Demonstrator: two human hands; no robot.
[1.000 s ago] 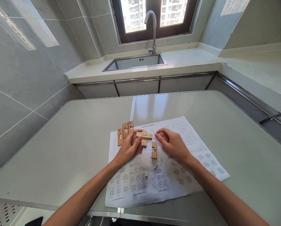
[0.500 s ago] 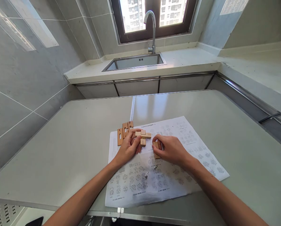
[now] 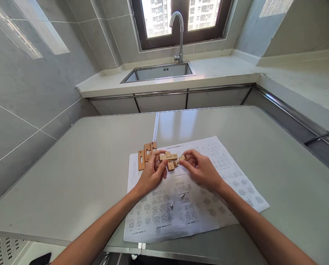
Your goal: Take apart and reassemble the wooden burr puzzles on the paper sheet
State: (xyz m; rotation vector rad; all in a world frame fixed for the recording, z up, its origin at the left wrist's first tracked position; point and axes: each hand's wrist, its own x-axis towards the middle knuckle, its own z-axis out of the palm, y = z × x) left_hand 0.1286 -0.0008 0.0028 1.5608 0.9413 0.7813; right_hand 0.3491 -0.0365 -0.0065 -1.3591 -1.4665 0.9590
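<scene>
Up from its spot lower on the printed diagram sheet (image 3: 208, 222), the small notched wooden block (image 3: 182, 158) has come with my right grip (image 3: 201, 172), pinched between thumb and fingertips and poking out toward my left. It sits right by the near end of the interlocked wooden blocks (image 3: 173, 156); I cannot tell whether they touch. My left grip (image 3: 152, 173) is closed around the far end of those, thumb in front, fingers behind, the rest jutting past my thumb. Just beyond my left knuckles, flat slotted wooden plates (image 3: 141, 161) lie at the sheet's corner. Under everything spreads the pale bench (image 3: 98, 162); farther off stands a tap (image 3: 181, 38).
</scene>
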